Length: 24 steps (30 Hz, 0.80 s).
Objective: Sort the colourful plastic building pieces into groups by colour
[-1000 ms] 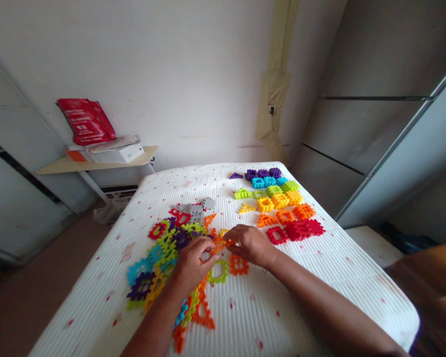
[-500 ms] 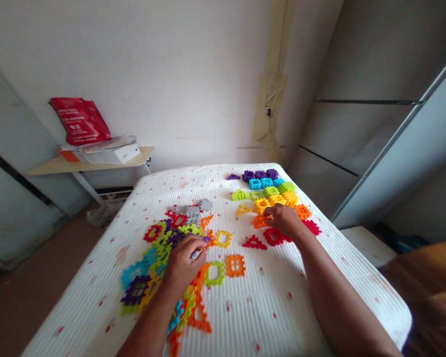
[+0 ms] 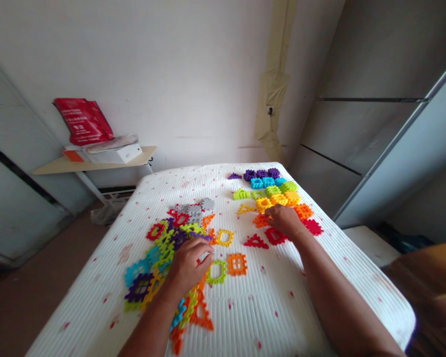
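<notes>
My left hand (image 3: 191, 263) hovers over a mixed heap of toothed plastic building tiles, fingers bent and thumb apart. A bit of red shows in the gap beneath its fingers. Beside it lie a yellow frame tile (image 3: 225, 238), a green frame tile (image 3: 216, 271) and an orange window tile (image 3: 237, 264). On the right, my right hand (image 3: 284, 220) is closed at an orange square tile (image 3: 260, 221) in the orange row, its fingertips on the edge; the palm hides part of that row. Red frame tiles (image 3: 275, 236) and a red triangle tile (image 3: 256, 241) lie nearer me.
Colour-sorted stacks run back along the right: yellow tiles (image 3: 278, 199), green tiles (image 3: 273, 191), blue tiles (image 3: 267, 182), purple tiles (image 3: 261, 174). Grey tiles (image 3: 194, 210) lie behind the heap. A white quilted cover (image 3: 245, 307) spans the surface. A side table (image 3: 59, 166) stands left.
My left hand has shifted slightly, and its thumb has come further round to the right. My right hand stays at the orange tiles. The whole view has moved a little.
</notes>
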### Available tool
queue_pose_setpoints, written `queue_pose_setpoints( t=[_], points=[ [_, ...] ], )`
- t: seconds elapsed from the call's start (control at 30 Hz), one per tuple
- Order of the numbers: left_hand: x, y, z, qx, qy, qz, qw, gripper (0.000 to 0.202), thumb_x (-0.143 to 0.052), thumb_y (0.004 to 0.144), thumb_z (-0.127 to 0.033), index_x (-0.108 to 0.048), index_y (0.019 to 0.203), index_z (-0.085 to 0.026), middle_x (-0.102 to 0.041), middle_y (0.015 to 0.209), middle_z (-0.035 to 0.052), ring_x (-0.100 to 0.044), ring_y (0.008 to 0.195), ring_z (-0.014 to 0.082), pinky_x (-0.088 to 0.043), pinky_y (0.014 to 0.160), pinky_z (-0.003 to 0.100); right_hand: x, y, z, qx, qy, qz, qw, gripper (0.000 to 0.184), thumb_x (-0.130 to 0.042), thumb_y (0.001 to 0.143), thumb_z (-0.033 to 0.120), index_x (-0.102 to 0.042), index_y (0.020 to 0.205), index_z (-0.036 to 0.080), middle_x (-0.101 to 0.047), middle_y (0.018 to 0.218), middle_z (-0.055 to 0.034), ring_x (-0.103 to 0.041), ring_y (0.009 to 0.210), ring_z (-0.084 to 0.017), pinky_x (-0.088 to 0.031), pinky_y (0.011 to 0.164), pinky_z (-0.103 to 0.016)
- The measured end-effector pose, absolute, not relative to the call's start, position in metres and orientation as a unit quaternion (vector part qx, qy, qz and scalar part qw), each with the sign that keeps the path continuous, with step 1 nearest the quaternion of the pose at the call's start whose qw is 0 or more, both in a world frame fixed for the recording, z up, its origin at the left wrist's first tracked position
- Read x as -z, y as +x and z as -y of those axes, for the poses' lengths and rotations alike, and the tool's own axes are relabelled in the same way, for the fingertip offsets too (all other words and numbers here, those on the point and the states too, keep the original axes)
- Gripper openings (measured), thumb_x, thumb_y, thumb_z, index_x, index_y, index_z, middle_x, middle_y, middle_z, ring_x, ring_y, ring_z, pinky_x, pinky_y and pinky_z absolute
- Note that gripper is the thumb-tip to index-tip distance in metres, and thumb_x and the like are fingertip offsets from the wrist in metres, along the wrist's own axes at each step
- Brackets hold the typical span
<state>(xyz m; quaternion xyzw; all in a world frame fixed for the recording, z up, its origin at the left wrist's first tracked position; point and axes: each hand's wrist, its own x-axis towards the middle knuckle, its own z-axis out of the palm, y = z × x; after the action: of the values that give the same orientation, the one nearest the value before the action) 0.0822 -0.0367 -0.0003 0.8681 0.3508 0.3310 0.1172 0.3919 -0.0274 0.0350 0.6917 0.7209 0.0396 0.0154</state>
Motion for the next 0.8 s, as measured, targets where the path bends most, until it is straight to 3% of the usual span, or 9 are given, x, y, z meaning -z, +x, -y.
queue_pose_setpoints(
  t=[0.13, 0.27, 0.8],
  points=[
    [-0.01, 0.091, 0.049, -0.247, 0.915, -0.292, 0.126, 0.017, -0.058, 0.076, -0.021, -0.067, 0.09, -0.022, -0.065, 0.09, 0.0028, -0.056, 0.09, 0.0179, -0.041, 0.088, 0.035, -0.038, 0.386, 0.029, -0.041, 0.689, -0.723, 0.001, 0.022, -0.052, 0.082, 0.019, -0.066, 0.098, 0.021, -0.067, 0.096, -0.0072, -0.061, 0.089, -0.02, -0.041, 0.067, -0.025],
    [-0.011, 0.103, 0.06, -0.157, 0.935, -0.277, 0.155, 0.031, -0.066, 0.071, -0.023, -0.065, 0.101, -0.027, -0.063, 0.1, 0.0023, -0.052, 0.098, 0.0201, -0.038, 0.092, 0.037, -0.036, 0.373, 0.03, -0.06, 0.64, -0.76, -0.092, 0.017, -0.051, 0.086, 0.024, -0.065, 0.094, 0.02, -0.066, 0.093, -0.0057, -0.058, 0.091, -0.018, -0.04, 0.069, -0.024],
    [0.0, 0.112, 0.062, -0.12, 0.941, -0.307, 0.074, 0.004, -0.063, 0.075, -0.018, -0.062, 0.077, -0.021, -0.059, 0.091, 0.0028, -0.05, 0.093, 0.0196, -0.038, 0.082, 0.035, -0.019, 0.33, 0.031, -0.109, 0.486, -0.851, -0.165, 0.023, -0.044, 0.089, 0.019, -0.056, 0.07, 0.017, -0.06, 0.07, -0.0028, -0.05, 0.068, -0.013, -0.033, 0.063, -0.025]
  ],
)
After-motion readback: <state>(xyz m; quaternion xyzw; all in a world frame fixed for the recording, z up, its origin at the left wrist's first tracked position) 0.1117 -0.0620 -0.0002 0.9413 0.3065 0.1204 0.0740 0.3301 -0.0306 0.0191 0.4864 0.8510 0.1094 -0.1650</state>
